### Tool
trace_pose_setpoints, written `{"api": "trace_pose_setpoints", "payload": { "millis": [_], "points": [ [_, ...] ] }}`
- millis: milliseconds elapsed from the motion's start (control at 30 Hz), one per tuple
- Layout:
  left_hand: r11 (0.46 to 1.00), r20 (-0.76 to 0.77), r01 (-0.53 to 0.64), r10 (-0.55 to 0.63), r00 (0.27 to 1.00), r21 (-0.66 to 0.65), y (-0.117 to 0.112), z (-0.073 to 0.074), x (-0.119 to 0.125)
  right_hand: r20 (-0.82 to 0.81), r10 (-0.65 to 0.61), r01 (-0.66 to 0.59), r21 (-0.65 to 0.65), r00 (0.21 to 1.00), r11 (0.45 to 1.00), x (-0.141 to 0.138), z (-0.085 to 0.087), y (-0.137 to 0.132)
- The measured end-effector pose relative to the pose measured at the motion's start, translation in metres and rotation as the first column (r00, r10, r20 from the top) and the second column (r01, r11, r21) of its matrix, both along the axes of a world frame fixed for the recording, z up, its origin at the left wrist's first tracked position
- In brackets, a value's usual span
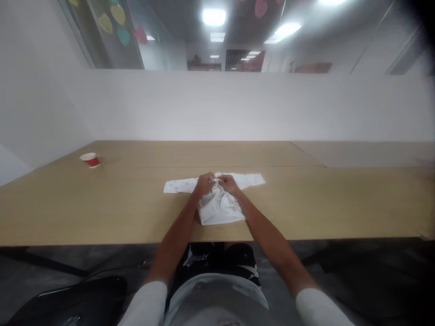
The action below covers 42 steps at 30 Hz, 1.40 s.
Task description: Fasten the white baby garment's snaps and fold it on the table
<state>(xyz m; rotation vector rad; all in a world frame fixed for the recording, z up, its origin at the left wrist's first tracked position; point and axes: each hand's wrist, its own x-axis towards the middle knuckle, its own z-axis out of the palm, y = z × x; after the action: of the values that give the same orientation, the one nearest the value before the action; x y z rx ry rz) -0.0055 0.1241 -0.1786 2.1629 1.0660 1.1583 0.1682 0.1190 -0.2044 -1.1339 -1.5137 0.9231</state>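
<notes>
A small white long-sleeved shirt (219, 213) with a faint print lies on the table, its sleeves spread out to the left and right. My left hand (205, 183) and my right hand (228, 183) are close together at the upper middle of the shirt, near its neck. Both hands have their fingers closed in a pinch on the cloth. Between them the fabric is gathered and lifted into folds, while the hem lies flatter towards me. The fingertips are small in view, so I cannot make out any fastening there.
The wide wooden table (129, 208) has its front edge just before my lap. A red and white paper cup (90, 160) stands at the far left. Behind the table rises a white wall (204, 106) with a window above. A black chair (78, 301) is at the lower left.
</notes>
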Motion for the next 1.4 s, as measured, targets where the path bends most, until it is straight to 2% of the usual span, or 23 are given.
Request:
{"api": "trace_pose_setpoints", "payload": {
  "millis": [200,433,633,767,1033,1233,1300,1400],
  "points": [
    [1.0,0.036,-0.023,0.023,0.999,0.006,0.002,-0.005,0.003,-0.034,-0.089,0.092,0.087,0.995,0.992,-0.002,0.007,-0.003],
    [0.999,0.016,-0.045,0.046,0.999,-0.026,-0.002,-0.004,0.007,-0.032,0.022,-0.018,0.127,0.999,0.992,-0.003,0.009,-0.009],
    [0.987,-0.005,-0.153,0.152,0.988,-0.05,-0.003,0.0,0.01,-0.049,0.106,-0.1,0.106,0.993,0.989,0.002,0.004,-0.005],
    [0.979,-0.026,-0.19,0.189,0.982,-0.068,-0.004,0.001,0.011,-0.047,0.113,-0.109,0.079,0.992,0.991,0.002,0.001,-0.003],
    [0.985,-0.113,-0.152,0.143,0.983,-0.079,-0.004,0.002,0.009,-0.044,0.05,-0.049,0.024,0.998,0.999,0.002,0.002,-0.003],
    [0.993,-0.229,-0.109,0.098,0.968,-0.039,0.001,-0.008,0.011,0.053,-0.163,0.163,-0.006,0.985,0.987,0.009,0.005,-0.003],
    [0.997,-0.264,-0.08,0.076,0.961,-0.004,0.003,-0.011,0.011,0.1,-0.109,0.113,-0.033,0.989,0.993,0.013,0.008,-0.006],
    [0.999,-0.311,-0.037,0.047,0.949,0.041,0.005,-0.015,0.01,0.19,0.064,-0.051,-0.075,0.98,0.996,0.018,0.012,-0.011]
  ]
}}
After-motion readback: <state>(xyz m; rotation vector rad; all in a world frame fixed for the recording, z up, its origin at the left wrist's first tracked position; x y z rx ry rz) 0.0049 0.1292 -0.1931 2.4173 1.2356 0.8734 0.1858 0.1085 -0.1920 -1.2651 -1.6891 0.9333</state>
